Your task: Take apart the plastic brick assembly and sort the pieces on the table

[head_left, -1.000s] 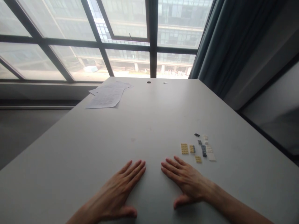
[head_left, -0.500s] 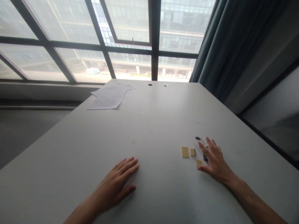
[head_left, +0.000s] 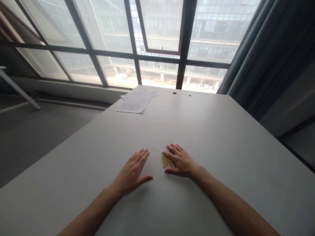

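Observation:
My right hand (head_left: 180, 161) lies palm down over a group of small building-block pieces, its thumb and fingers apart. A tan studded block (head_left: 166, 161) shows between the thumb and index finger; more tan shows beside it, close to the palm. The other small pieces are hidden under the hand. To the left, my left hand (head_left: 134, 170) rests open on the white table (head_left: 152, 209), thumb stretched toward the blocks and holding nothing. A narrow gap separates the two hands, and the tan block sits at its right side.
Printed paper sheets (head_left: 135, 102) lie at the far left corner of the table. Two round cable holes, one dark (head_left: 174, 93), are near the far edge. Beyond stand the windows, with a dark curtain (head_left: 265, 59) at the right.
My right hand has moved left across the table, and the small blocks have slid along with it, now mostly covered. My left hand has shifted slightly forward, thumb spread wider. The view has turned left.

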{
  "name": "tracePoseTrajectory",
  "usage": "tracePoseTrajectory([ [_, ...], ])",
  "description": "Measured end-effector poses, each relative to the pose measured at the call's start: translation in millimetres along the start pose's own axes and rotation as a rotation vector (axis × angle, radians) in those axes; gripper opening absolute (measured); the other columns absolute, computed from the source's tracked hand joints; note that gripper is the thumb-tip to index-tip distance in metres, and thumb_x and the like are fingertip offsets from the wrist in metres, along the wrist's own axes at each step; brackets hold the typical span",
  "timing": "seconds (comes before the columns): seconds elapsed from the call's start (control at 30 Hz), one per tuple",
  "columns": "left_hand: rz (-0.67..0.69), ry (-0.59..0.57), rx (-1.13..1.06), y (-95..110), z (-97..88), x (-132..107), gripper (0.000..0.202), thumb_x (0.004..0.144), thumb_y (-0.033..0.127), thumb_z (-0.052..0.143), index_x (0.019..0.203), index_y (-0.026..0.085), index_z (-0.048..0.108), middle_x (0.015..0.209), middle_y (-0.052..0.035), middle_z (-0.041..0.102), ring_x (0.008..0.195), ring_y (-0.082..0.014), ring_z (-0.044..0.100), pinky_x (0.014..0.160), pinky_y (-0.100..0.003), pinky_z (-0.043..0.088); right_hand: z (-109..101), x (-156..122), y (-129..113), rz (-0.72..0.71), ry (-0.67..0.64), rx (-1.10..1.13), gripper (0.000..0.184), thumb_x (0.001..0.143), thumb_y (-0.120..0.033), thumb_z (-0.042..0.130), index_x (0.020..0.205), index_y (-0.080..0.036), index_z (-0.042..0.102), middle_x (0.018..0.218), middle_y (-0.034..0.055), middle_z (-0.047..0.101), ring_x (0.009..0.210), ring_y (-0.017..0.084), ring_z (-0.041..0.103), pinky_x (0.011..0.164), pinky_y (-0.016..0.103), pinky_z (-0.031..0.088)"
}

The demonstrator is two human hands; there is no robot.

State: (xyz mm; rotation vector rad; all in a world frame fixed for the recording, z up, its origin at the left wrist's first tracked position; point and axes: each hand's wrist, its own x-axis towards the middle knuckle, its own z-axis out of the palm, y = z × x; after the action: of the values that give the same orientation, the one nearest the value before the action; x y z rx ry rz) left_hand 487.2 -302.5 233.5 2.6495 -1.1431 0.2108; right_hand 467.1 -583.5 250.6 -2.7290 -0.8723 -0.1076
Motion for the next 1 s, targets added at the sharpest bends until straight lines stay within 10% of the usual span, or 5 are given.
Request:
tracePoseTrajectory([
  [0.2, -0.223, 0.018, -0.002, -21.4, -3.3, -2.4, 0.105, 0.064, 0.061, 0.069, 0.146, 0.015, 0.022, 0.146, -0.0168, 0.037, 0.136, -0.0312, 0.033, 0.113, -0.048, 0.024, 35.6, 86.1, -66.1, -0.129, 0.163, 0.129, 0.052, 0.089, -0.038, 0.052, 0.134, -0.013, 0.043, 0.137, 0.0149, 0.047, 0.129, 0.024, 0.039, 0.111, 0.04, 0.027],
  [0.37, -0.341, 0.014, -0.034, -38.1, -17.8, -19.2, 0.102, 0.062, 0.061, 0.071, 0.143, 0.015, 0.029, 0.145, -0.0171, 0.038, 0.136, -0.0311, 0.033, 0.114, -0.047, 0.023, 49.8, 102.6, -73.8, 0.023, 0.321, 0.219, 0.045, 0.093, -0.037, 0.044, 0.132, -0.015, 0.044, 0.143, 0.0153, 0.04, 0.134, 0.025, 0.033, 0.109, 0.044, 0.03],
  [0.77, -0.285, 0.188, -0.293, -32.8, -27.1, -30.0, 0.082, 0.071, 0.046, 0.071, 0.139, 0.015, 0.036, 0.14, -0.013, 0.047, 0.13, -0.0224, 0.043, 0.111, -0.034, 0.03, 71.5, 130.1, -85.0, -0.076, 0.068, -0.031, 0.07, 0.093, -0.055, 0.028, 0.142, -0.005, 0.032, 0.145, 0.0197, 0.037, 0.136, 0.03, 0.031, 0.111, 0.045, 0.025],
  [1.0, -0.46, 0.481, -0.148, -12.7, -62.6, -136.7, 0.064, 0.081, 0.049, 0.062, 0.135, 0.023, 0.041, 0.144, -0.0081, 0.043, 0.132, -0.0208, 0.04, 0.112, -0.038, 0.03, 88.0, 138.3, -72.9, -0.254, 0.185, 0.083, 0.074, 0.09, -0.062, 0.028, 0.146, -0.013, 0.03, 0.14, 0.023, 0.042, 0.131, 0.033, 0.038, 0.103, 0.047, 0.035],
])
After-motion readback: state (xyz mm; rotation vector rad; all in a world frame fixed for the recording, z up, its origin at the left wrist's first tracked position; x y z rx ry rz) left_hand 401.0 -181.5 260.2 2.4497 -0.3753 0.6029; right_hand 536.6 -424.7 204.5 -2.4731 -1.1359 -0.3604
